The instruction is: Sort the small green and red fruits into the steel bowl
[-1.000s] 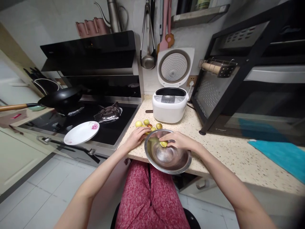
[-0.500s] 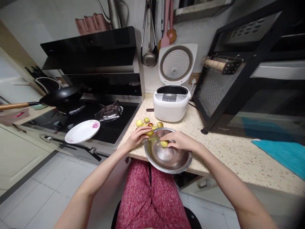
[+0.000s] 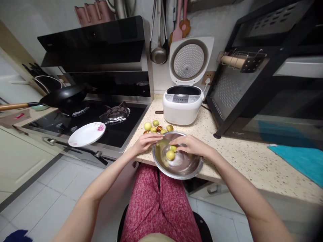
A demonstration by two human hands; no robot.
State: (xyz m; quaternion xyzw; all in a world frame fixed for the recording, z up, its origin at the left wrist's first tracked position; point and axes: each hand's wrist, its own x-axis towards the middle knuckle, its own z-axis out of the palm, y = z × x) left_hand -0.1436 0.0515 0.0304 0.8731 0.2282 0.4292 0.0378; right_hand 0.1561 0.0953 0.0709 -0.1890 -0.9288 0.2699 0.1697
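Observation:
A steel bowl (image 3: 185,169) stands at the counter's front edge, partly overhanging it. Inside it lies a yellow-green fruit that looks like a jujube (image 3: 170,155). My right hand (image 3: 191,145) reaches over the bowl, its fingers closed round a second green jujube (image 3: 173,148). Stretched out at the bowl's left rim, my left hand (image 3: 146,143) has its fingers extended and no fruit shows in it. Just behind the bowl, several green and red-brown jujubes (image 3: 153,129) are grouped on the counter.
A white rice cooker (image 3: 182,109) with its lid raised stands behind the fruit. At left, a white plate (image 3: 87,134) rests at the front of the black stove, with a wok (image 3: 64,97) farther back. A black rack (image 3: 227,101) and a teal cloth (image 3: 297,163) are at right.
The jujube at my left hand's fingers has left them, and one more now lies in the bowl. My right hand still holds a jujube. The view has shifted slightly.

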